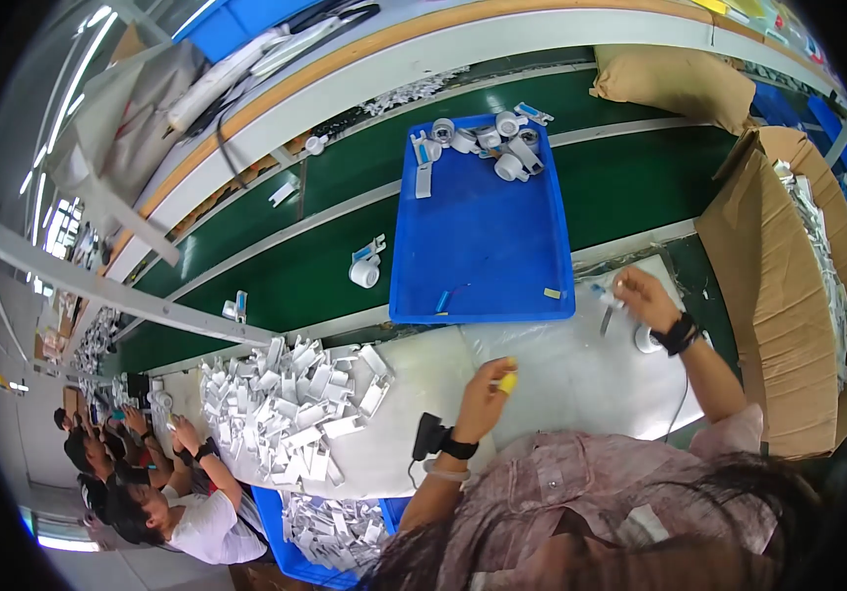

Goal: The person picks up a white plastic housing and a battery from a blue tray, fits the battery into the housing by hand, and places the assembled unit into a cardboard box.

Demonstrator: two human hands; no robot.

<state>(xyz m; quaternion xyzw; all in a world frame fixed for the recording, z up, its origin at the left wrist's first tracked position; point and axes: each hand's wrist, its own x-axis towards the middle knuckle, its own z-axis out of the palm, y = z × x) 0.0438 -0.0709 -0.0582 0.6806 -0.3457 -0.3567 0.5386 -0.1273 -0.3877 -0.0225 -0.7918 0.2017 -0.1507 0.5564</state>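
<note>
fingers of left hand (488, 394) pinch a yellow piece (507, 382); right hand (643, 295) grips a small part (603, 293).

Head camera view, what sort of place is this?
Most likely a factory assembly line: a green conveyor belt carries a blue tray of small white parts, a pile of white plastic pieces covers the bench, and other workers sit alongside.

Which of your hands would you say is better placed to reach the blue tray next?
Probably the right hand: it hovers just off the blue tray corner, fingers on a small part. The left hand sits nearer the body, gripping a yellow tool.
</note>
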